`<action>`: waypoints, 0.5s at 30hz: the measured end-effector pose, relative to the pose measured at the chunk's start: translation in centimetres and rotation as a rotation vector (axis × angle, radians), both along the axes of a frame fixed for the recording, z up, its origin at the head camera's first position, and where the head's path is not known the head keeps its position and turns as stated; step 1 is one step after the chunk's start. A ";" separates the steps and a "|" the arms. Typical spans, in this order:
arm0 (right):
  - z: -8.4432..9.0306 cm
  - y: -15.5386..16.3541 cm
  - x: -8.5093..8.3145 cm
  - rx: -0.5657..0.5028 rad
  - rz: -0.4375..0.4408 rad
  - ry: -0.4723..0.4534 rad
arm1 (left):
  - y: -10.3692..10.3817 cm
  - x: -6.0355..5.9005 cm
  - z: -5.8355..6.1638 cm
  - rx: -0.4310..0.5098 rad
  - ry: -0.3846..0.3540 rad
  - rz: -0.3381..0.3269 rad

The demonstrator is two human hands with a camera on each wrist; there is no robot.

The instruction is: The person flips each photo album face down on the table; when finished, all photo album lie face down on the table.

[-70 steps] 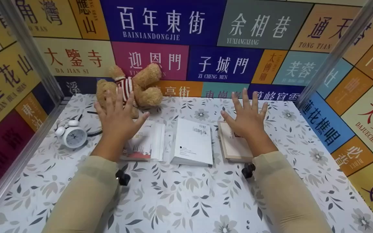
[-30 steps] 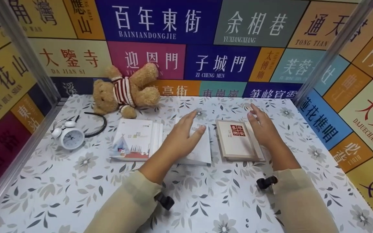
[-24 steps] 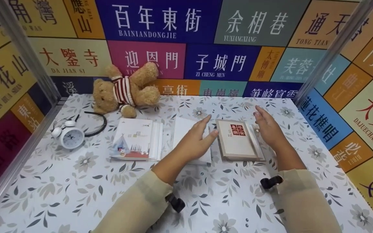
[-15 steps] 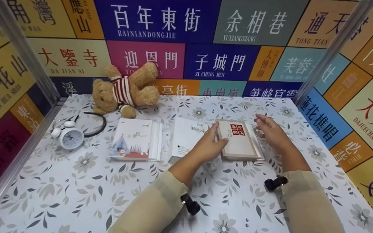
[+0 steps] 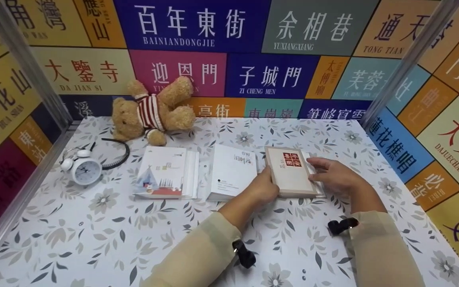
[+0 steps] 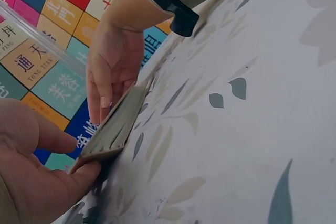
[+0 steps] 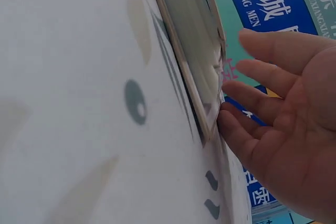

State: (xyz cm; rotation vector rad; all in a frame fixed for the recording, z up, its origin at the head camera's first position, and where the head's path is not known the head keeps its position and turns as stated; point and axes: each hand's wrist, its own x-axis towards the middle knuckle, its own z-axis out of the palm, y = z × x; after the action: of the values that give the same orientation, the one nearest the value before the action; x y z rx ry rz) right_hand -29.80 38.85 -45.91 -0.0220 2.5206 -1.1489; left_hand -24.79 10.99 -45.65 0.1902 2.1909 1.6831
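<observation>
Colourful street-sign panels wall in a floral-patterned bench (image 5: 94, 223), and both hands are down at the right-hand book. The beige hardcover book with a red seal label (image 5: 291, 171) lies flat on the bench toward 1 o'clock from the person, its long axis running from 6 to 12 o'clock. The left hand (image 5: 263, 190) sits at the book's near left corner, at about 7 o'clock of the cover; in the left wrist view its thumb and fingers (image 6: 86, 174) bracket that corner, touching the edge. The right hand (image 5: 333, 175) comes in from 3 o'clock, fingers nearly straight, their tips against the book's right edge and over the cover. Neither hand has curled round it; both are flat and pressing. Each is equally close. At 9 o'clock of this book lies a white paperback book (image 5: 233, 171), just beside it.
</observation>
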 end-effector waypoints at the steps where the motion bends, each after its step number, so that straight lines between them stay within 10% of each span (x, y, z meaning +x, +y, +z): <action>1: 0.1 -0.1 0.0 0.045 0.026 0.017 | -0.1 0.1 -0.1 0.003 0.001 0.000; 7: 0.4 -0.5 0.1 0.150 0.100 0.077 | -0.1 0.2 -0.1 0.029 0.000 0.002; 15: 1.5 -1.8 0.7 0.060 0.111 0.039 | -0.3 0.5 1.1 0.308 -0.046 0.006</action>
State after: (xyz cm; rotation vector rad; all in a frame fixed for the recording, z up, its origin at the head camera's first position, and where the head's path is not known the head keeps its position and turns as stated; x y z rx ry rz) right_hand -29.05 37.00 -44.41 -0.1689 2.5516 -1.0387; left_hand -24.29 10.65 -44.52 0.2223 1.8915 2.0004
